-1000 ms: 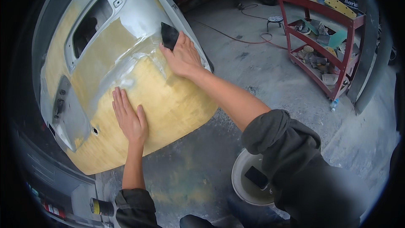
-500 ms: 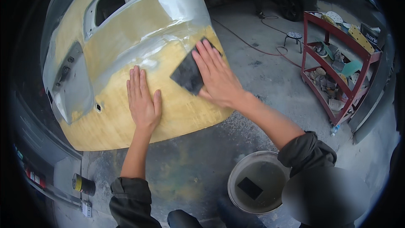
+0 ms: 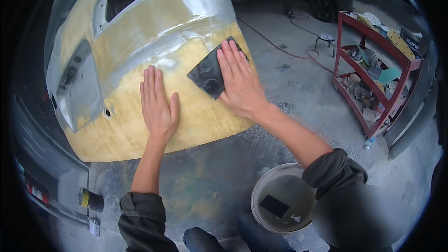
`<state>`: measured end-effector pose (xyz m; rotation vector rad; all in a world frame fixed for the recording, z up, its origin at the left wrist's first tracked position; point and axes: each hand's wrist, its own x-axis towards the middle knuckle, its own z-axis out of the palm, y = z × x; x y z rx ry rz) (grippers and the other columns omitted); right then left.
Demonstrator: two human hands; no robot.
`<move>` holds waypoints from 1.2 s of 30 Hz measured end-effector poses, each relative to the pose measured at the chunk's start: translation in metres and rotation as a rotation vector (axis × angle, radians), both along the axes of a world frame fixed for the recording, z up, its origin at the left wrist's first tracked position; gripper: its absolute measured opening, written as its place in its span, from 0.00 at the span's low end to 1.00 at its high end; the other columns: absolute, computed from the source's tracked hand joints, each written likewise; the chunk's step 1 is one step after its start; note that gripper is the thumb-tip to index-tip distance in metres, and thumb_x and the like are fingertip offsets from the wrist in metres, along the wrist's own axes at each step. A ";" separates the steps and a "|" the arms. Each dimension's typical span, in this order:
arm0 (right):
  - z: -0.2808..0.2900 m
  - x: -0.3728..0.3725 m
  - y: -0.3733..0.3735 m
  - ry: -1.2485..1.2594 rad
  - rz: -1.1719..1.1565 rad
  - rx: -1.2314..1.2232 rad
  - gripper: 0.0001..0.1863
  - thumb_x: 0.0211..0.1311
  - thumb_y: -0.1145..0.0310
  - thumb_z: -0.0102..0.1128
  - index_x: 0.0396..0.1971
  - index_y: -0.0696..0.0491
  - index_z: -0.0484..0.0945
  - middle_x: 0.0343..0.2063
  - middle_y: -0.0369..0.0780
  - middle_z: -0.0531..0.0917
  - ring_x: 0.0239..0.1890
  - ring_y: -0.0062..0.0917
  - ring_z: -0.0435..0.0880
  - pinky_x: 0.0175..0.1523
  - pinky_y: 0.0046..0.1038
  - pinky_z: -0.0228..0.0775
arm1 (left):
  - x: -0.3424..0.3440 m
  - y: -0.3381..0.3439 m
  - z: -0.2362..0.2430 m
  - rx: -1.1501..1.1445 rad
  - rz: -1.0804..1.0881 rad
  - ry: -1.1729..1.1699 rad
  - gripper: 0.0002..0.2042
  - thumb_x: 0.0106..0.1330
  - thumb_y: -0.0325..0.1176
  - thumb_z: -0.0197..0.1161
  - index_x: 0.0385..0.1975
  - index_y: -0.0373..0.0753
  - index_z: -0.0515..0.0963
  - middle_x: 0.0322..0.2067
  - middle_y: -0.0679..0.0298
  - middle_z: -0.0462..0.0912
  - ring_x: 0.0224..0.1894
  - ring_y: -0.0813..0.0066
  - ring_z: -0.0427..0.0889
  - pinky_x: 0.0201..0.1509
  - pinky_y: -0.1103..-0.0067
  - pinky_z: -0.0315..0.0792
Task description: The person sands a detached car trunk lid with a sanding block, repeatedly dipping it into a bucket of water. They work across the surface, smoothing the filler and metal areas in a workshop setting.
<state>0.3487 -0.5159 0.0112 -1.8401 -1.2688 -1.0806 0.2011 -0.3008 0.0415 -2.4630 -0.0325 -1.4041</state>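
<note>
A curved vehicle body panel (image 3: pixel 126 128), patched in yellowish and pale grey, fills the upper left. On its yellowish lower part my left hand (image 3: pixel 158 112) lies flat, fingers stretched out, holding nothing. Further right, my right hand (image 3: pixel 242 86) presses a dark, wet-looking sandpaper sheet (image 3: pixel 205 72) against the panel close to its right edge. Its fingers lie straight across the sheet's right part; the thumb is mostly hidden at the lower edge. Below my right forearm stands a round bucket (image 3: pixel 255 200) of murky water, with a dark rectangular piece (image 3: pixel 274 206) in it.
A red shelved trolley (image 3: pixel 396 95) loaded with discs, sheets and scraps stands at the right. Near it are a small round stool (image 3: pixel 326 37) and a hose (image 3: pixel 289 55) across the floor. A dark can with a yellow band (image 3: pixel 91 199) sits at lower left.
My right hand and the sandpaper sheet have slid slightly up the panel. The left hand keeps its place on the panel. The whole view has shifted a little.
</note>
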 end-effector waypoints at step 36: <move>0.047 0.025 -0.007 -0.208 -0.019 -0.207 0.49 0.63 0.53 0.69 0.78 0.63 0.59 0.80 0.50 0.59 0.84 0.40 0.52 0.86 0.41 0.44 | -0.007 0.003 -0.004 -0.042 -0.008 -0.011 0.35 0.74 0.37 0.55 0.79 0.32 0.57 0.80 0.47 0.57 0.84 0.48 0.52 0.85 0.56 0.47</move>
